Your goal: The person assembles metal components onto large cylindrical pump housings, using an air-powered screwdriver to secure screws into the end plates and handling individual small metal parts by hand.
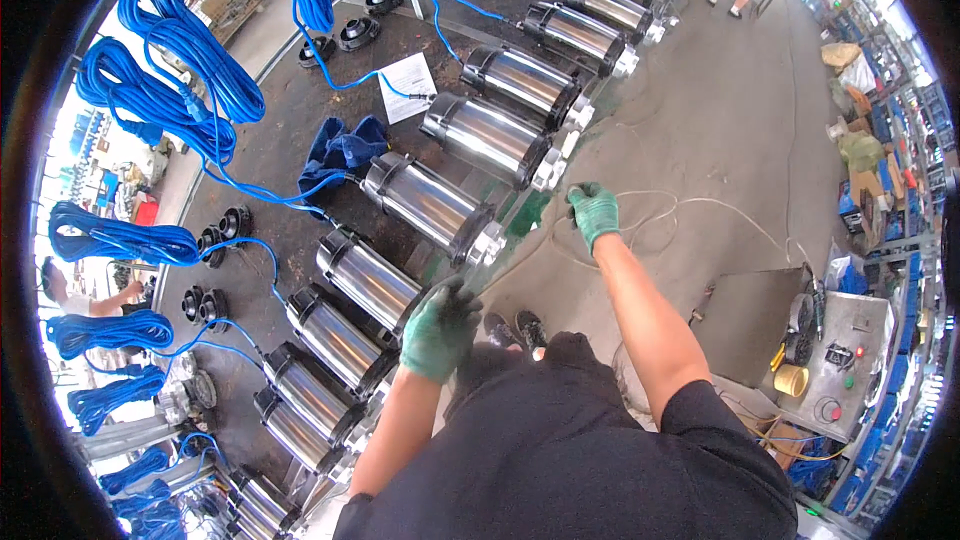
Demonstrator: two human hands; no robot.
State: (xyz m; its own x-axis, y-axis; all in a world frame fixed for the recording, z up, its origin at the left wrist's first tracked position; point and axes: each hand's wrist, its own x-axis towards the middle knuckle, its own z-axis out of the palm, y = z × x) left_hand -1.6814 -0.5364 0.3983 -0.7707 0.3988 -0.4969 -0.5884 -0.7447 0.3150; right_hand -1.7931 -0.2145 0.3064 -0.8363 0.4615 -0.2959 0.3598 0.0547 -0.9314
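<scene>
My left hand, in a green glove with darkened fingers, is at the near end of a shiny steel motor with black end caps. Its fingers are curled, and the glove hides that motor's end fitting. My right hand, also green-gloved, is raised beyond the bench edge, to the right of another steel motor. The fingers are bent together; whatever may be between them does not show. Silvery fittings stick out from the neighbouring motors toward the floor side.
Several more motors line the dark bench, with blue cable coils hanging on the left. A blue cloth, a paper sheet and black round parts lie there. A thin hose crosses the floor. A metal-topped cart stands right.
</scene>
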